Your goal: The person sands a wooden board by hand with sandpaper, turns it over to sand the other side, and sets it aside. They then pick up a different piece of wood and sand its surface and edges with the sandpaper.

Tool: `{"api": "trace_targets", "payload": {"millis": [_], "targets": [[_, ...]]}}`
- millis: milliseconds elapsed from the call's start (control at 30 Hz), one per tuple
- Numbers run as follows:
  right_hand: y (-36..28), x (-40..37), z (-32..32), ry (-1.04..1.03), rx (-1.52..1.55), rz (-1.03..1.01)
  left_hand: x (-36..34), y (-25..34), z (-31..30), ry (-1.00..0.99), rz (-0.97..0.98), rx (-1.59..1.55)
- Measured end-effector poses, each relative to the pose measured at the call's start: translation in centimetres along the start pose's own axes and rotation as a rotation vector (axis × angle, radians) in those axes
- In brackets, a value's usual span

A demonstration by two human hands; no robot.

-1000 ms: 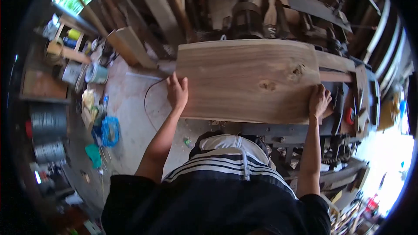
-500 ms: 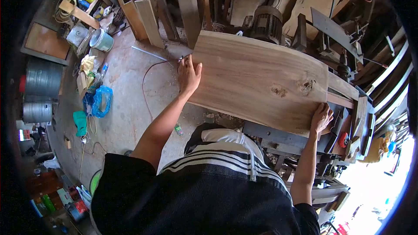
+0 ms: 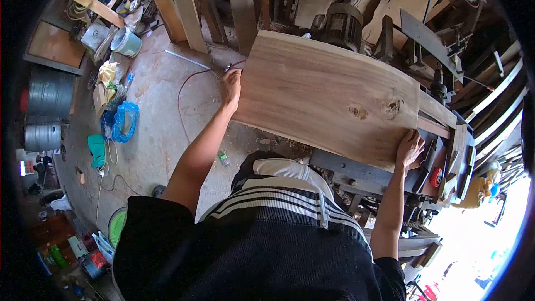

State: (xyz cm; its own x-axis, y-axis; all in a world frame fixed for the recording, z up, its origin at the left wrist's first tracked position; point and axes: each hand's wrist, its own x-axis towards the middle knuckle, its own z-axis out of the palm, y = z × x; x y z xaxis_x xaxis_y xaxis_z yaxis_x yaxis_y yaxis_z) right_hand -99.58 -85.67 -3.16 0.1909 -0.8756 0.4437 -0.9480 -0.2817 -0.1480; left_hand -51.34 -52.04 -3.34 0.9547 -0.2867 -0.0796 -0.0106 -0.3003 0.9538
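Observation:
A wide wooden board [image 3: 323, 92] lies before me, partly over a dark machine table [image 3: 351, 167]; two dark knots mark its right part. At the board's left end, my left hand [image 3: 231, 89] is closed on the edge, with some fingers hidden beneath or behind it. My right hand [image 3: 411, 147] grips the near right corner, its fingers curled at the edge.
A motor [image 3: 341, 27] stands behind the board. Planks [image 3: 189, 19] lean at the back, and a metal guard plate [image 3: 429, 42] rises at right. On the floor lie a hose [image 3: 181, 92], a blue bag [image 3: 126, 122] and a bucket [image 3: 126, 42].
My left hand has changed its hold: its thumb stood apart earlier and now lies closer to the board's end. The board's left end has swung slightly away; my right hand stays at its corner.

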Motion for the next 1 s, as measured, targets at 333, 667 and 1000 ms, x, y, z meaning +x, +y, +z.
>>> {"api": "trace_targets", "payload": {"millis": [333, 667, 1000], "targets": [[-0.2, -0.1, 0.1, 0.012, -0.079, 0.063, -0.1, -0.9, 0.0, 0.004, 0.031, -0.037], [-0.7, -0.1, -0.7, 0.023, -0.07, 0.032, 0.9, -1.6, 0.0, -0.01, 0.011, -0.069], [-1.6, -0.2, -1.5, 0.021, 0.054, 0.153, 0.7, -0.7, -0.2, 0.044, -0.063, 0.039]]}}
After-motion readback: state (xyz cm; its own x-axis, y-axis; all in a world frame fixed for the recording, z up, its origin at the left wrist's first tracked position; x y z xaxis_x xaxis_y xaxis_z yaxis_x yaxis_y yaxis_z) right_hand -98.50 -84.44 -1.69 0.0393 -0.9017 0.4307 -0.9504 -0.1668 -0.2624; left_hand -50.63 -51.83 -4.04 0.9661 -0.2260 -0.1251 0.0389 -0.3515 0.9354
